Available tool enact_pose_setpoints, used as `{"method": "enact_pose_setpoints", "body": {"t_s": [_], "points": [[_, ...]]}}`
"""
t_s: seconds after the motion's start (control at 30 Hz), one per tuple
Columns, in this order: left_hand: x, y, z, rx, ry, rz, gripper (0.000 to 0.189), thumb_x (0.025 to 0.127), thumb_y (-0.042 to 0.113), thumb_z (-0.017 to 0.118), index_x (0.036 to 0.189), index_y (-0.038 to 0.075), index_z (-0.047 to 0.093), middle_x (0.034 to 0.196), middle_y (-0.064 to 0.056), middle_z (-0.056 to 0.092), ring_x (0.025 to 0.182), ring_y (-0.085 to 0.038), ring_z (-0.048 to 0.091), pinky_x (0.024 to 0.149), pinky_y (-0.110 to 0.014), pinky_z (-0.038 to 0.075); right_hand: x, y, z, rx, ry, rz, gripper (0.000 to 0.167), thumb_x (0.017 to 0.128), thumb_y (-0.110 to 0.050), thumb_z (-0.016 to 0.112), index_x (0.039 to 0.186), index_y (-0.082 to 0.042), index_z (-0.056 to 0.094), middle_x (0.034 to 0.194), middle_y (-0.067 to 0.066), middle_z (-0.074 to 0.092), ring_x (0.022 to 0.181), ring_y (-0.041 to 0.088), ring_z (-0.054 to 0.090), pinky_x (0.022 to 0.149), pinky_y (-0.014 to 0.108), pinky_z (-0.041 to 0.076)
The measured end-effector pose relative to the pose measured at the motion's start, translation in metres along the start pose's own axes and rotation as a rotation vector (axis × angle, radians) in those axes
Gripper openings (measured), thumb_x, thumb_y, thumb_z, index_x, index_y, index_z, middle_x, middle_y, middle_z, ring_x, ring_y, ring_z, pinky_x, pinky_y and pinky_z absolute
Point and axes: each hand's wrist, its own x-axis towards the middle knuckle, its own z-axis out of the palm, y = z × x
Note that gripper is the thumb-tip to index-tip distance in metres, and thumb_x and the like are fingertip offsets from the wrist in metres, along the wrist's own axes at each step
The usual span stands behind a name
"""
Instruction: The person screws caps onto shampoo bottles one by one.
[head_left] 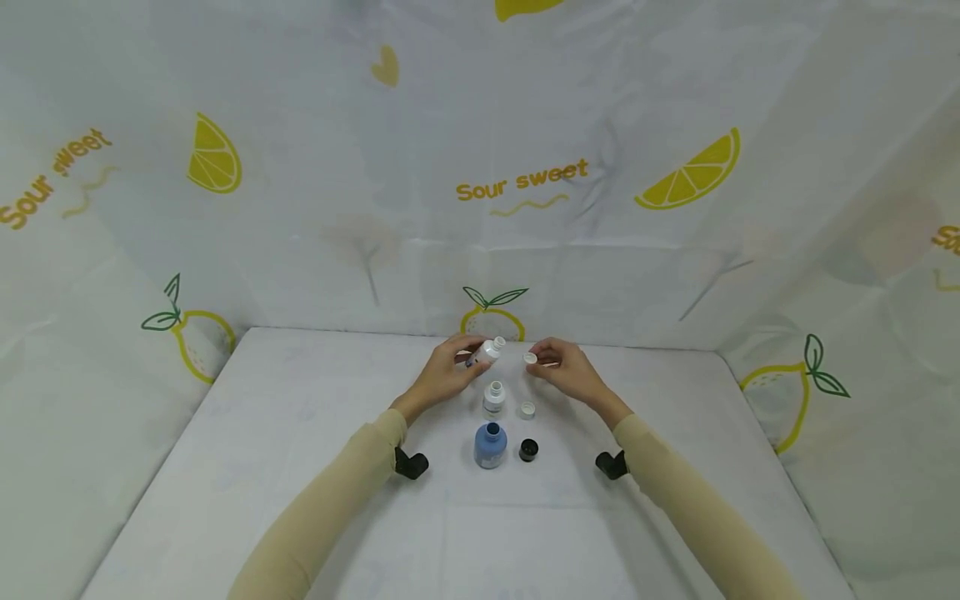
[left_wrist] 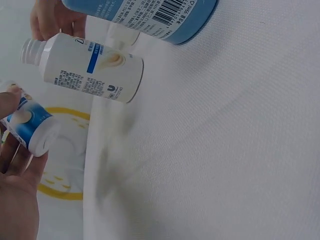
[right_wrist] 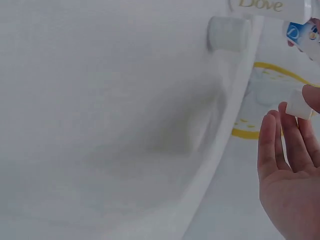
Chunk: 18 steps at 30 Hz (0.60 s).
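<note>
My left hand [head_left: 442,374] grips a small white bottle [head_left: 488,351] with a blue-and-white label [left_wrist: 31,121]. Its neck shows no cap, and it tilts toward the right hand above the far part of the table. Between thumb and fingers, my right hand [head_left: 567,369] pinches a small white screw cap [right_wrist: 299,105], a short way right of that bottle. Nearer to me stands a white Dove bottle [head_left: 493,403] with an open neck, and a white cap [head_left: 527,410] lies to its right.
Closest to me is an uncapped blue bottle [head_left: 490,450], upright, with a black cap [head_left: 528,450] at its right. A white cloth covers the table [head_left: 315,467]. Behind the far edge rises a lemon-print sheet [head_left: 420,275].
</note>
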Motion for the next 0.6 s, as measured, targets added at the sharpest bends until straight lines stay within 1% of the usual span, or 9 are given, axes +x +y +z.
{"method": "enact_pose_setpoints", "body": {"t_s": [0.27, 0.43, 0.6], "points": [[0.000, 0.006, -0.002, 0.010, -0.033, 0.003, 0.046, 0.101, 0.015, 0.079, 0.142, -0.001, 0.066, 0.137, -0.021, 0.069, 0.130, -0.035, 0.068, 0.109, -0.040, 0.063, 0.000, -0.018, -0.005, 0.033, -0.002, -0.128, 0.032, 0.100, -0.014, 0.078, 0.126, 0.002, 0.069, 0.127, 0.023, 0.074, 0.120, 0.039, 0.073, 0.104, 0.051, 0.064], [0.000, 0.008, -0.003, 0.024, -0.050, 0.015, 0.046, 0.101, 0.015, 0.079, 0.143, 0.000, 0.066, 0.139, -0.019, 0.069, 0.128, -0.034, 0.068, 0.109, -0.041, 0.063, -0.001, -0.029, -0.006, 0.047, -0.018, -0.161, 0.032, 0.100, -0.013, 0.078, 0.128, -0.001, 0.072, 0.129, 0.021, 0.075, 0.121, 0.038, 0.073, 0.102, 0.047, 0.066], [-0.001, 0.010, -0.003, 0.038, -0.067, 0.004, 0.046, 0.101, 0.016, 0.079, 0.143, 0.002, 0.066, 0.140, -0.018, 0.068, 0.124, -0.033, 0.070, 0.108, -0.043, 0.064, -0.002, -0.036, -0.006, 0.068, -0.027, -0.194, 0.032, 0.099, -0.011, 0.079, 0.129, 0.000, 0.074, 0.129, 0.021, 0.076, 0.120, 0.038, 0.073, 0.102, 0.052, 0.065]]}}
